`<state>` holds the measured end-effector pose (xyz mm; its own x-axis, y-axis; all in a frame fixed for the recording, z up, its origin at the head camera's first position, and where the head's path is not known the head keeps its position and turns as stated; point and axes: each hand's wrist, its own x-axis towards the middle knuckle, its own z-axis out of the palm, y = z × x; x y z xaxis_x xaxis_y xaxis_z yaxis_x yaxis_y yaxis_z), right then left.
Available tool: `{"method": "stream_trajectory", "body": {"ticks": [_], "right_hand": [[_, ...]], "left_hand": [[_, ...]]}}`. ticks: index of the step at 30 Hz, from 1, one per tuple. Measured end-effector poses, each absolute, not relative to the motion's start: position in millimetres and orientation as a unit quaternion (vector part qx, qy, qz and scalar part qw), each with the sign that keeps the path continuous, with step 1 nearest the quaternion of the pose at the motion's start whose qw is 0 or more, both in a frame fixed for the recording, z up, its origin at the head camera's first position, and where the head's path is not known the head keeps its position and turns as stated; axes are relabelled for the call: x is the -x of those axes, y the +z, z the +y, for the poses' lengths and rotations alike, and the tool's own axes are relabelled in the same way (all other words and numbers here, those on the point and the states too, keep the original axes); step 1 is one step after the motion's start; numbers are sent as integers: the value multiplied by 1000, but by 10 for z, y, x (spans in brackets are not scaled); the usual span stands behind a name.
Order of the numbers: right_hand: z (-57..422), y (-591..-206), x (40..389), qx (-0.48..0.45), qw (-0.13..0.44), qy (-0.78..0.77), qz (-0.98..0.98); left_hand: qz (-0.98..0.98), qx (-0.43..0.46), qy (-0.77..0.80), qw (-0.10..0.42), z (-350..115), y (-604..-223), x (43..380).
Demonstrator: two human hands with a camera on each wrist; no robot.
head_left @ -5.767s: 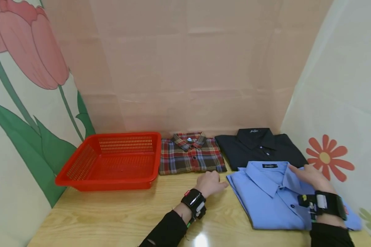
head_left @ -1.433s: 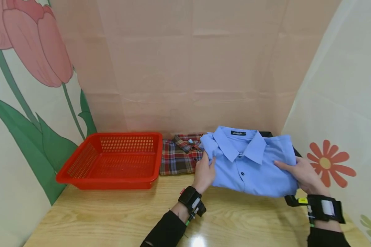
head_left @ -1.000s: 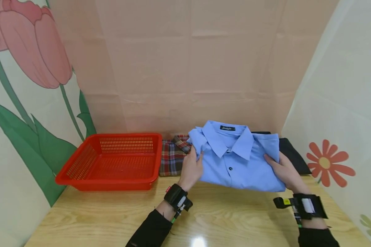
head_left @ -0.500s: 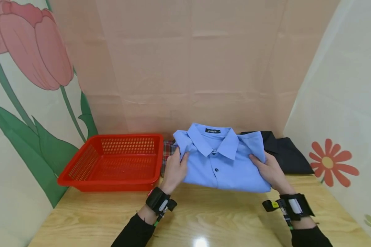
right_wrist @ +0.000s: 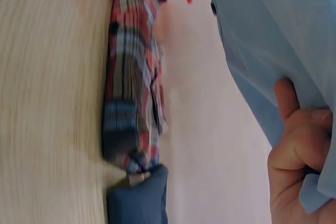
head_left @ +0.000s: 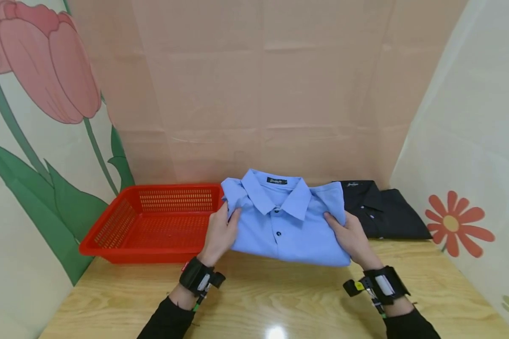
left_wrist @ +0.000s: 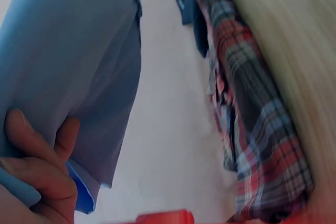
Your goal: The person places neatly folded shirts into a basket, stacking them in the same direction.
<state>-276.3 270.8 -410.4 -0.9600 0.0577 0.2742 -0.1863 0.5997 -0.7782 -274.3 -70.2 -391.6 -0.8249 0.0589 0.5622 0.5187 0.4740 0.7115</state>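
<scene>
A folded light-blue collared shirt is held up off the table, its collar facing up and away. My left hand grips its left edge with the thumb on top; in the left wrist view the fingers curl against the underside. On the opposite edge my right hand pinches the cloth the same way, its fingers bent beneath in the right wrist view. Below the blue shirt lies a folded plaid shirt, hidden in the head view but plain in both wrist views.
Left of the blue shirt stands a red plastic basket with slotted walls and nothing in it. A folded black shirt lies at the back right. The wooden table meets a pinkish back wall and flowered side walls.
Both hands first were at the blue shirt on the table's right, then lifted it. Since then they have carried it leftward over the plaid shirt, nearing the basket and uncovering the black shirt.
</scene>
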Motion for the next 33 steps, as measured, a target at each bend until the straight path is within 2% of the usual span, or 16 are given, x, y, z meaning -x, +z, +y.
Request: {"method": "stream_trajectory", "body": {"ticks": [18, 28, 33], "right_hand": [[1953, -3973, 2799, -107, 119, 568, -807], [1321, -3753, 2999, -139, 115, 604, -776], [1045, -3684, 3109, -160, 125, 612, -764]], "left_hand": [[-844, 144, -469, 219, -1372, -3590, 2836], [-850, 86, -452, 255, -1870, -3473, 2830], [-858, 64, -444, 249, -1998, -3460, 2809]]}}
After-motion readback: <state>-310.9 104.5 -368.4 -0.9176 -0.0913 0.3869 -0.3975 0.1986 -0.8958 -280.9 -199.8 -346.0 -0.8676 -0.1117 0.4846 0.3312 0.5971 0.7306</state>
